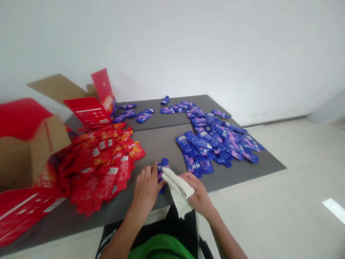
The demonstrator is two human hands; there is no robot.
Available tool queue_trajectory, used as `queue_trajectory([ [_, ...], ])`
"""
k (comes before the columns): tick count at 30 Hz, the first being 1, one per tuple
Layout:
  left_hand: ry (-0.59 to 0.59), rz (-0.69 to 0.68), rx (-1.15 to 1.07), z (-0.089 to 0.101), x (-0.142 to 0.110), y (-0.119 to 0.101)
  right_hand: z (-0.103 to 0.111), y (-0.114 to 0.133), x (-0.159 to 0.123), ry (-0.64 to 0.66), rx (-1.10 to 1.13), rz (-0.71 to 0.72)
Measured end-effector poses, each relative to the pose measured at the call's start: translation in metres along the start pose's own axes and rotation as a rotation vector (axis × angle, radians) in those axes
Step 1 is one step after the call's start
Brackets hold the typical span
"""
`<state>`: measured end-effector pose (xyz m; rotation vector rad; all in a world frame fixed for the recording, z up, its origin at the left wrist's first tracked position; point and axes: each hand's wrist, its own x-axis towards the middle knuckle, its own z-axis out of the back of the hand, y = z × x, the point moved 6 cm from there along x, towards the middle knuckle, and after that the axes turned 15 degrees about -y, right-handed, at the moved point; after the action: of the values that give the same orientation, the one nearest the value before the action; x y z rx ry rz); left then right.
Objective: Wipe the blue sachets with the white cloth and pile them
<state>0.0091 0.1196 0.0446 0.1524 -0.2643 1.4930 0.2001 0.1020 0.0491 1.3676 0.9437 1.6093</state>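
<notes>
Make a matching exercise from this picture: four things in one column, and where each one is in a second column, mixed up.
Things:
1. White cloth
2. Pile of red packets
3. Pile of blue packets
4. Cardboard box

Places:
A. Right side of the table
B. In the right hand
C. Left of the hands, on the table
D. Far left of the view

Pairs: 1-B, 2-C, 3-A, 4-D

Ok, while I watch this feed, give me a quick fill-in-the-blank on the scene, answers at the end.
The right hand grips a ____ cloth.
The left hand touches a ____ sachet.
In the head view, the open cardboard box stands to the ____ of the hands.
Beside that box lies a heap of ____ sachets.

Missing words: white; blue; left; red.
</notes>
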Motion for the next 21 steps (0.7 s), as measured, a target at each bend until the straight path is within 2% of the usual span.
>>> queue_trajectory([
  [2, 0.075, 0.025, -0.021, -0.005, 0.007, 0.002, 0.001, -0.004, -0.002, 0.074, 0.061, -0.044],
  [5, 0.185, 0.088, -0.207, -0.016, 0.013, 0.007, 0.003, -0.003, -0.001, 0.212, 0.141, -0.07],
  [7, 0.21, 0.11, -0.297, -0.022, 0.016, 0.011, 0.004, -0.002, 0.0, 0.301, 0.193, -0.088],
  [9, 0.164, 0.08, -0.306, -0.021, 0.021, 0.012, 0.005, -0.003, 0.0, 0.386, 0.255, -0.104],
  [12, 0.02, -0.042, -0.317, -0.003, 0.041, -0.001, 0.005, -0.006, -0.003, 0.505, 0.357, -0.113],
  [15, -0.155, -0.166, -0.305, 0.027, 0.079, -0.03, 0.004, -0.009, -0.007, 0.579, 0.429, -0.119],
  [17, -0.242, -0.264, -0.287, 0.045, 0.11, -0.06, 0.004, -0.01, -0.009, 0.594, 0.454, -0.114],
  [19, -0.295, -0.37, -0.271, 0.054, 0.141, -0.095, 0.003, -0.011, -0.011, 0.592, 0.464, -0.102],
  [21, -0.307, -0.502, -0.249, 0.052, 0.165, -0.133, 0.002, -0.012, -0.012, 0.583, 0.463, -0.095],
])
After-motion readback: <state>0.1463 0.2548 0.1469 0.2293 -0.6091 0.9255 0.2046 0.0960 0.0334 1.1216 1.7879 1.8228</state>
